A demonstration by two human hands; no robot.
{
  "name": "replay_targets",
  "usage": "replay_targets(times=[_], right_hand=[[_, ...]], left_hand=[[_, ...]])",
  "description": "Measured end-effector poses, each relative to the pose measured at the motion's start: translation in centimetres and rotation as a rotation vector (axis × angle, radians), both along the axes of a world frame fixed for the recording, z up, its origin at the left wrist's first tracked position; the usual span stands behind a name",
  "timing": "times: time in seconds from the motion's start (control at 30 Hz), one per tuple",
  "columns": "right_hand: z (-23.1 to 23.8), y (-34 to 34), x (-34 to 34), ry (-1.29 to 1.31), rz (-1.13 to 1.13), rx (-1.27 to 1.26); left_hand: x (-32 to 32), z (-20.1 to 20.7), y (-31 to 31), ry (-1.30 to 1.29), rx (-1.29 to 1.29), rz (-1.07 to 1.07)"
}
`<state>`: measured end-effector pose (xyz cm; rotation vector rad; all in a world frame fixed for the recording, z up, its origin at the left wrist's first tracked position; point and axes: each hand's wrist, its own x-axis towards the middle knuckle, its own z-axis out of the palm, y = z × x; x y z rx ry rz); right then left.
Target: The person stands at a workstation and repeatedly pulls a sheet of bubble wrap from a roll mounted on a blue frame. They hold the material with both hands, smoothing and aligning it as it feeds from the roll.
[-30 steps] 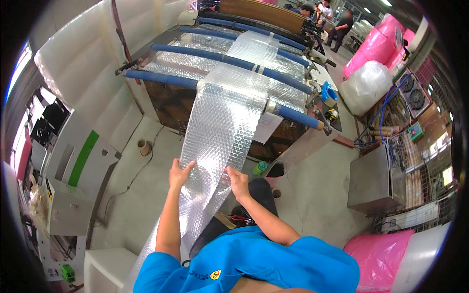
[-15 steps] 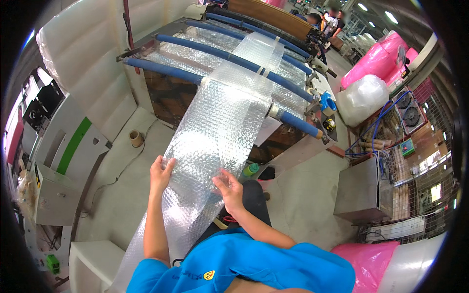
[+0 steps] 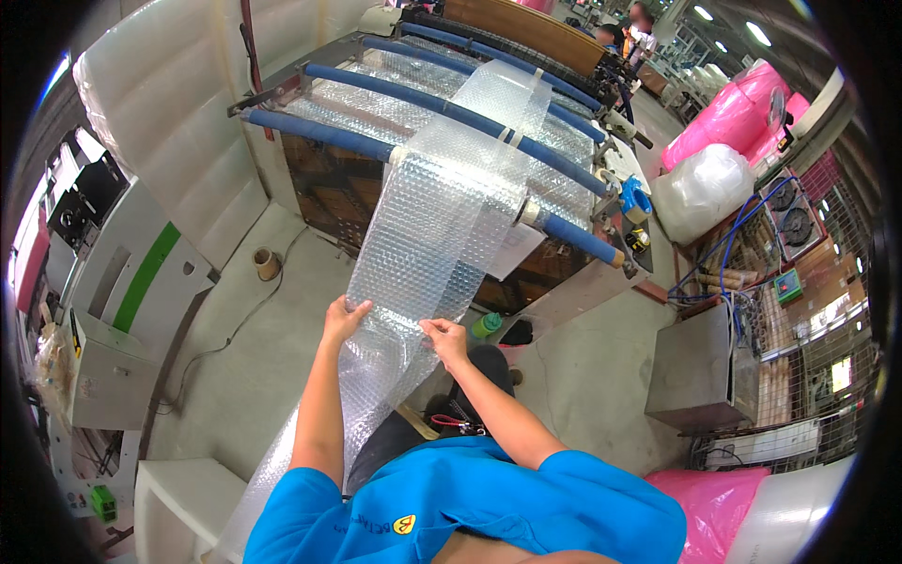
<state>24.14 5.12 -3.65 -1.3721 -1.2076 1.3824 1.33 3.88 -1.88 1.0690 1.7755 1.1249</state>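
A long clear sheet of bubble wrap [image 3: 423, 235] comes down over a blue roller [image 3: 319, 136] and past my lap toward the lower left. My left hand [image 3: 345, 321] grips its left edge, thumb on top and fingers underneath. On the opposite edge my right hand [image 3: 445, 340] pinches the film between thumb and fingers. Between the hands the sheet is gathered narrower and creased. Its lower part slants away beside my left forearm, and its end is hidden.
The machine's frame carries several blue rollers and more bubble wrap. Blue tape [image 3: 634, 199] sits at its right corner. A green bottle [image 3: 487, 325] stands by my knee. A cardboard core [image 3: 267, 264] and a cable lie on the floor at left. A metal box [image 3: 691, 371] stands at right.
My left hand has moved right and my right hand slightly up, closing on the edge. The bubble wrap has drawn narrower between them, and its glare has dimmed.
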Motion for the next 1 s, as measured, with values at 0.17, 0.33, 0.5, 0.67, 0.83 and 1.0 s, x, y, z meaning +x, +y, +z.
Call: replay_targets(times=[0.17, 0.33, 0.5, 0.67, 0.83, 1.0], right_hand=[[0.9, -0.8, -0.2, 0.079, -0.008, -0.041], [2.0, -1.5, -0.3, 0.104, -0.027, -0.034], [0.8, -1.0, 0.2, -0.134, 0.015, 0.035], [0.0, -0.4, -0.7, -0.065, 0.033, 0.004], [-0.8, -0.3, -0.5, -0.107, -0.094, 0.285], [1.1, -1.1, 0.1, -0.102, 0.032, -0.019]], left_hand=[[-0.1, -0.1, -0.3, 0.055, -0.029, 0.007], [0.2, 0.5, -0.5, 0.054, -0.033, 0.010], [0.4, -1.6, 0.7, 0.098, -0.049, 0.021], [-1.6, -6.1, 1.5, -0.079, 0.135, -0.073], [-2.2, -9.0, 3.1, 0.061, 0.238, -0.010], [-1.6, -6.9, 0.9, 0.005, 0.113, -0.062]])
